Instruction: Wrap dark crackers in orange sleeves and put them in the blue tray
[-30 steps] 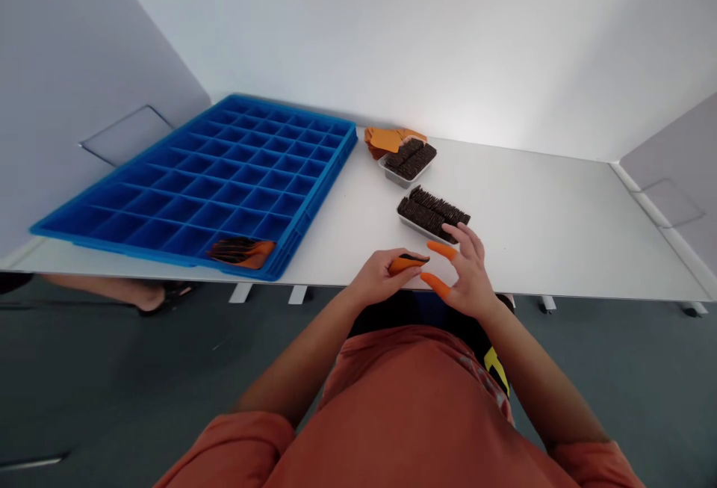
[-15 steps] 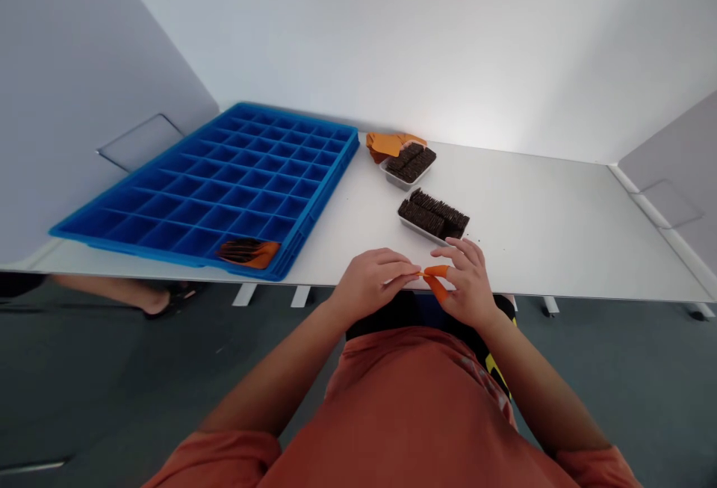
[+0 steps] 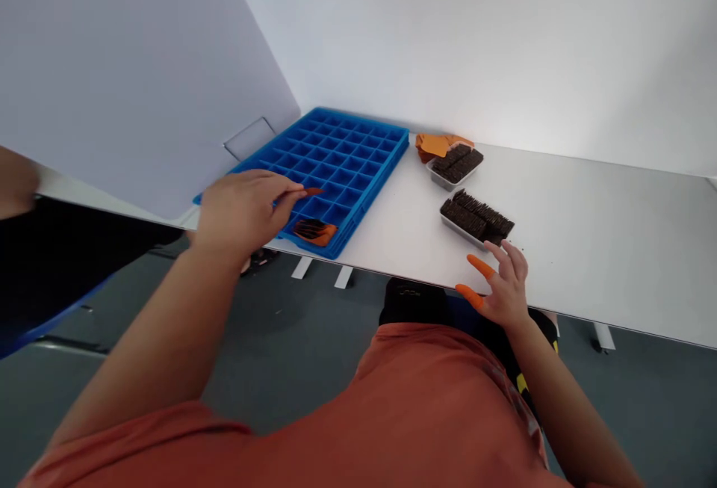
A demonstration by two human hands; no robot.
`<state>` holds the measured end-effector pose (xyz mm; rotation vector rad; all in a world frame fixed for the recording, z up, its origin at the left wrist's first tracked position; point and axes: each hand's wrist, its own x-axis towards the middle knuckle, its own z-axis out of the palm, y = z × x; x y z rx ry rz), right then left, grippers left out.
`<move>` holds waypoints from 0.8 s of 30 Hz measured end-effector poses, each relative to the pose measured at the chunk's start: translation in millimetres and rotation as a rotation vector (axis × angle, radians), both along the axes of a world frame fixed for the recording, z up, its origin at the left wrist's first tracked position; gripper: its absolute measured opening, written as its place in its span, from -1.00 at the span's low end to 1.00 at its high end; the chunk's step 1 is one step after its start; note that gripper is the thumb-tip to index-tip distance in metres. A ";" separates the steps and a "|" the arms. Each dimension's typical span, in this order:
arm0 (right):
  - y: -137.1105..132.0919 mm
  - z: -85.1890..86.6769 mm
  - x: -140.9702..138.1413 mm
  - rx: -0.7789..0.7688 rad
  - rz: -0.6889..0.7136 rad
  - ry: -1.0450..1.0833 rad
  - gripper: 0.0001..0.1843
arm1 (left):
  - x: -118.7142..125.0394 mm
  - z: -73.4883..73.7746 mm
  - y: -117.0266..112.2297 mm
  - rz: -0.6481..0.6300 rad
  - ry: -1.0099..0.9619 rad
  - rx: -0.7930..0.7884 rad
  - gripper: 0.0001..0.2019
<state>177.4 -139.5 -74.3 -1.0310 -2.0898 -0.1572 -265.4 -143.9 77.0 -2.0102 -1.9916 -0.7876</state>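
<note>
My left hand (image 3: 246, 211) is over the near part of the blue compartment tray (image 3: 367, 211), pinching a small flat orange piece (image 3: 314, 191) between thumb and fingertips. Just below it, one near-corner compartment holds a stack of orange-and-dark flat pieces (image 3: 315, 232). My right hand (image 3: 504, 290) is at the table's front edge, thumb and index finger spread and covered by orange finger cots (image 3: 480, 266). Nothing lies between those fingers. Close beyond it stands a clear tub (image 3: 460, 232) packed with rows of thin dark pieces (image 3: 476, 215).
A second tub (image 3: 445, 180) of dark pieces (image 3: 459, 163) stands farther back, against a pile of orange flat pieces (image 3: 437, 146). White panels (image 3: 448, 39) enclose the white table (image 3: 403, 249). At far left, part of another person (image 3: 16, 181) shows.
My left hand has moved left from beside my right hand to over the blue tray, carrying the orange piece. My right hand has let go and its fingers are apart. The view has turned left.
</note>
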 end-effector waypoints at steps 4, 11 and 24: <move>1.1 -6.1 -1.1 -0.009 -0.015 -0.033 -0.23 | -7.2 -26.7 2.1 0.123 0.044 -0.283 -0.58; 0.8 -6.1 3.6 -0.070 0.053 -0.062 -0.37 | -13.7 -48.6 -13.8 -0.166 -0.051 -0.519 -0.58; 2.7 -4.8 0.6 -0.041 0.022 -0.085 -0.50 | -23.1 -19.0 1.6 -0.168 -0.091 -0.790 -0.51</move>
